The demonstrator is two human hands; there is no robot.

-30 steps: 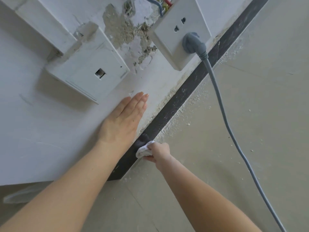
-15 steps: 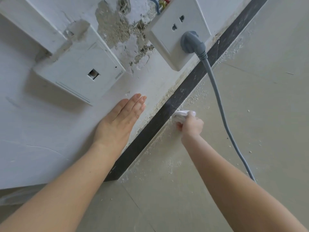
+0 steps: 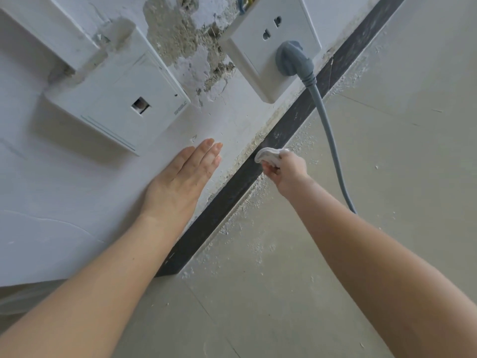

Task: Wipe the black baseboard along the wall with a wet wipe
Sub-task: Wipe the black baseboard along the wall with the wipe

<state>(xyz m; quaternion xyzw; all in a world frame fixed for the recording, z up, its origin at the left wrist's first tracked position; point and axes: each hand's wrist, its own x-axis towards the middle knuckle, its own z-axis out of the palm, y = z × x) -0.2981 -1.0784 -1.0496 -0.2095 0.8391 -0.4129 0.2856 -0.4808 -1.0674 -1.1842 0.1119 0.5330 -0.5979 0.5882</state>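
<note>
The black baseboard (image 3: 227, 197) runs diagonally from the lower middle to the upper right, between the white wall and the floor. My right hand (image 3: 286, 169) grips a crumpled white wet wipe (image 3: 268, 155) and holds it against the baseboard near its middle. My left hand (image 3: 183, 177) lies flat on the wall just left of the baseboard, fingers straight and together.
A grey plug (image 3: 293, 58) sits in a white socket (image 3: 271, 47); its grey cable (image 3: 333, 151) hangs across the baseboard just right of my right hand. A white data outlet box (image 3: 121, 104) juts from the wall. Plaster crumbs (image 3: 258, 192) litter the floor tile.
My right hand slid the wipe up along the baseboard from near its lower end toward the cable. My left hand stayed flat on the wall.
</note>
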